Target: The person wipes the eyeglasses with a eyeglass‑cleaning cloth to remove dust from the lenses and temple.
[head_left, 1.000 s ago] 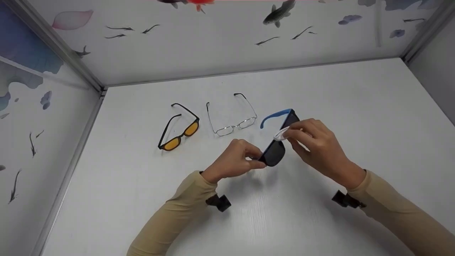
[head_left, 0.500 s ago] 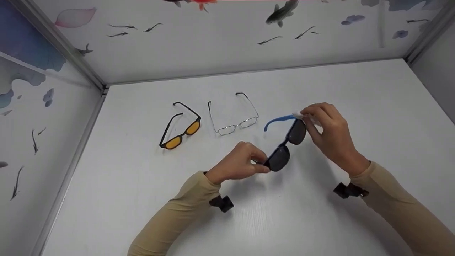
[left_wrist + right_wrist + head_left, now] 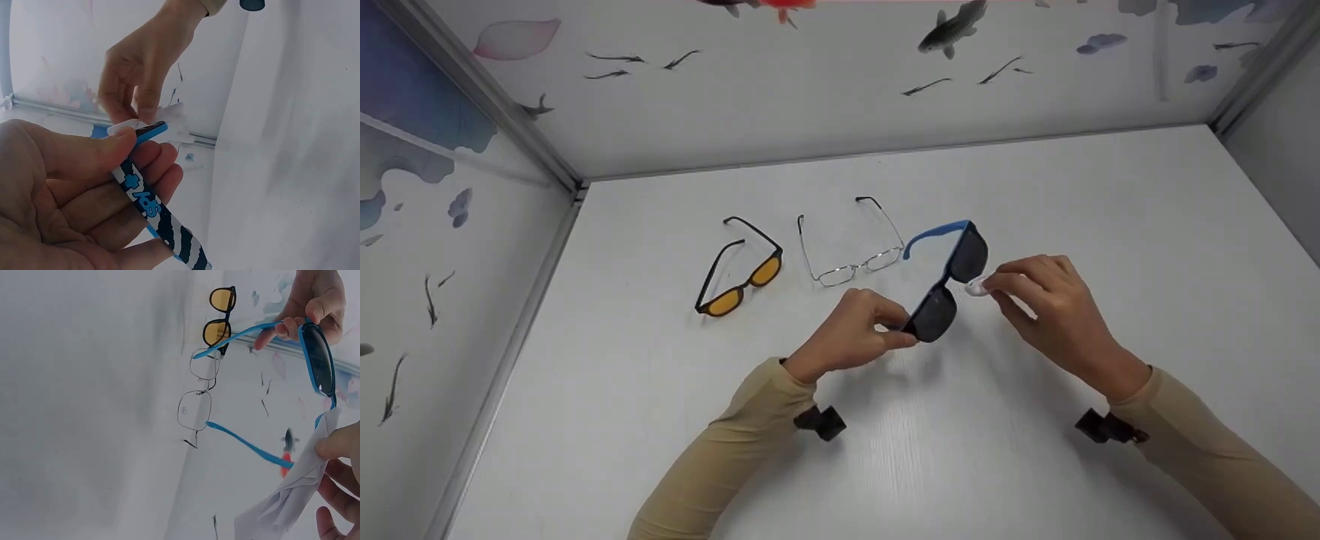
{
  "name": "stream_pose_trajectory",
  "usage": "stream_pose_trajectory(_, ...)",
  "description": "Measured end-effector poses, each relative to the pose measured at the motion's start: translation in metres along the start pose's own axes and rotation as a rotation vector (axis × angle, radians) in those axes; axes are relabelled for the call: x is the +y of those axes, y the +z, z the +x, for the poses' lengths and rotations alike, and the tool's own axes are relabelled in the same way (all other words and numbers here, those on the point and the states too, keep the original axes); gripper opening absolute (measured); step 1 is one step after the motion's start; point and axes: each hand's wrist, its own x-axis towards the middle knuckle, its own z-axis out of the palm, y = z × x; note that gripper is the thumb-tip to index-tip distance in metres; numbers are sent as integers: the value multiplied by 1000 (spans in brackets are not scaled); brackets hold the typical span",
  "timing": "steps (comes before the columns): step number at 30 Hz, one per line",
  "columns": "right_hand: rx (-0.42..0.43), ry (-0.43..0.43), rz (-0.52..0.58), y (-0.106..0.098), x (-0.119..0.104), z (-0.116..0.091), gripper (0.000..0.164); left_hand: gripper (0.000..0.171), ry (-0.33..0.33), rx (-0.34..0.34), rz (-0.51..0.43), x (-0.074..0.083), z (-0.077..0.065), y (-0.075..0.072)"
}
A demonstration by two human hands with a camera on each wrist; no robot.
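Dark-lensed sunglasses with blue temples are held above the table, tilted, their temples unfolded. My left hand pinches them at the hinge end nearest me; in the left wrist view a striped, lettered temple crosses its fingers. My right hand pinches a folded white cloth beside the bridge. From the right wrist view, the cloth overlaps part of the frame and hides one lens. Whether it touches the lens I cannot tell.
Black-framed glasses with orange lenses lie at left on the white table. Thin metal-framed glasses lie between them and the sunglasses. Printed panels wall in the back and left sides.
My right hand moved with the cloth from the bridge up to the far hinge, then back down beside the bridge. The sunglasses shifted slightly; my left hand keeps its grip.
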Motion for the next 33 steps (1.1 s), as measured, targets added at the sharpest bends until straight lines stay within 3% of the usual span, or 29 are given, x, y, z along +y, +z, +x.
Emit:
stream_pose_trajectory(5,32,85,16,-2,10,-9,40,8,30,24,-21,-2,-2,-6)
stream_pose_trajectory(12,-5,170,35,-5,9,-12,29,11,11,35,-95,0,-2,-8)
stream_pose_trajectory(18,17,161,81,-2,3,-10,32,11,14,51,-131,5,-3,-5)
stream_pose_trajectory(26,53,137,142,3,-2,-9,40,9,51,38,-109,8,-5,-3)
stream_pose_trajectory(33,71,135,177,4,-5,-10,41,7,70,76,-231,10,-3,-1)
